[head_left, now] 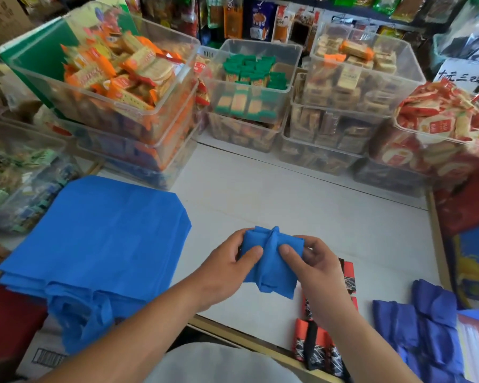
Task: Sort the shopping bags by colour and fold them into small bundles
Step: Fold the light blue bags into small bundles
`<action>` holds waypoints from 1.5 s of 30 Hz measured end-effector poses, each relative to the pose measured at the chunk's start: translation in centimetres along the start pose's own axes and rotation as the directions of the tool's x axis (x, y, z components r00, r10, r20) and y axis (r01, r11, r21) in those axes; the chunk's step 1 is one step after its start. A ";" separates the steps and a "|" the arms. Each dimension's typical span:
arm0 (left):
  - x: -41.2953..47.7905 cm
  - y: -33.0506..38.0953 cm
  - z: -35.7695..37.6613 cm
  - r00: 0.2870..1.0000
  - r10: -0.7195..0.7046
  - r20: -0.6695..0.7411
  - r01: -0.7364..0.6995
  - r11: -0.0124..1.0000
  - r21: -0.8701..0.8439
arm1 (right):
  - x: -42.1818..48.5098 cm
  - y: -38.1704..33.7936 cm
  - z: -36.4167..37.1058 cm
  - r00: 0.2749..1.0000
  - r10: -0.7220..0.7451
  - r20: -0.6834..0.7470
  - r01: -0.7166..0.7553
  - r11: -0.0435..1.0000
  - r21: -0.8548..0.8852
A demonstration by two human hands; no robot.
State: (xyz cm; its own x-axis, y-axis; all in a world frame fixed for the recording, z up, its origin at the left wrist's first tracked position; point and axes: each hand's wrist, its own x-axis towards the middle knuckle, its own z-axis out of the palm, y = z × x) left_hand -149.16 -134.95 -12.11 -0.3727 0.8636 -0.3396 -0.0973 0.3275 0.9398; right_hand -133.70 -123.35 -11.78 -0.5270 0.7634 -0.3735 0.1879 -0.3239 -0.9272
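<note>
Currently both hands, left hand [227, 261] and right hand [313, 264], hold a blue bag bundle [271, 261] above the white table [302, 205], fingers clamped on it. Folding is nearly complete; next, presumably, placement beside the dark-blue bundles [426, 322], not the flat blue stack [100, 233].

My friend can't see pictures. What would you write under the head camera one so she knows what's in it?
Two bare hands, left hand and right hand, hold a small folded blue bag bundle above a white table. A stack of flat blue bags lies to the left, darker blue bundles to the right, and clear bins of snacks behind.
</note>
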 end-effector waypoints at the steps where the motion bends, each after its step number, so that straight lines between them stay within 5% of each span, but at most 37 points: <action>1: -0.1 -0.1 -0.2 1.000 -0.006 -0.017 0.006 1.000 -0.005 | 0.0 0.1 0.7 1.000 0.000 -0.028 0.000 1.000 -0.019; 10: 0.1 -3.6 -3.6 0.989 -0.088 -0.119 0.069 0.985 -0.156 | 0.1 1.1 6.3 0.994 0.105 -0.034 -0.107 0.992 -0.063; 16: -0.3 -7.1 -4.9 0.979 -0.185 -0.087 0.181 0.982 -0.056 | 0.6 5.0 9.6 0.984 0.176 -0.037 -0.180 0.970 -0.164; 21: 0.5 -12.6 -6.4 0.912 -0.410 0.017 0.411 0.911 -0.047 | 2.1 10.4 10.0 0.934 0.350 -0.064 -0.355 0.903 -0.241; 24: 1.3 -17.2 -7.4 0.894 -0.447 -0.027 0.447 0.890 0.091 | 3.1 13.9 10.0 0.892 0.421 -0.165 -0.453 0.836 -0.312; 28: 2.4 -19.6 -8.1 0.870 -0.488 -0.072 0.492 0.869 0.057 | 3.1 15.8 10.5 0.893 0.434 -0.120 -0.445 0.812 -0.378; 33: 2.4 -20.0 -9.4 0.903 -0.411 -0.125 0.429 0.871 0.238 | 3.5 17.4 12.1 0.948 0.299 -0.107 -0.294 0.698 -0.653; 36: 0.0 -20.0 -12.7 0.975 -0.186 -0.124 0.223 0.847 0.483 | 3.6 17.7 13.2 0.955 0.267 -0.127 -0.267 0.593 -0.759; 38: -1.9 -21.1 -15.9 0.983 0.019 -0.184 0.108 0.749 0.654 | 4.0 18.1 14.0 0.952 0.285 -0.108 -0.261 0.579 -0.773; 40: -3.4 -22.5 -19.0 0.957 0.123 -0.262 0.138 0.602 0.786 | 4.5 18.3 15.0 0.958 0.277 -0.072 -0.230 0.592 -0.773; 45: -5.7 -24.8 -22.7 0.921 -0.122 -0.370 0.338 0.723 0.602 | 5.0 17.9 16.9 0.973 0.213 -0.090 -0.202 0.598 -0.776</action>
State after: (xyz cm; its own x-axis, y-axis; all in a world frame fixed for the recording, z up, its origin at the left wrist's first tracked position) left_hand -165.61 -156.68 -32.60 -0.6729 0.6133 -0.4136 0.3592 0.7597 0.5421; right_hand -146.96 -134.72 -29.82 -0.3981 0.7242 -0.5630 0.8620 0.0854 -0.4996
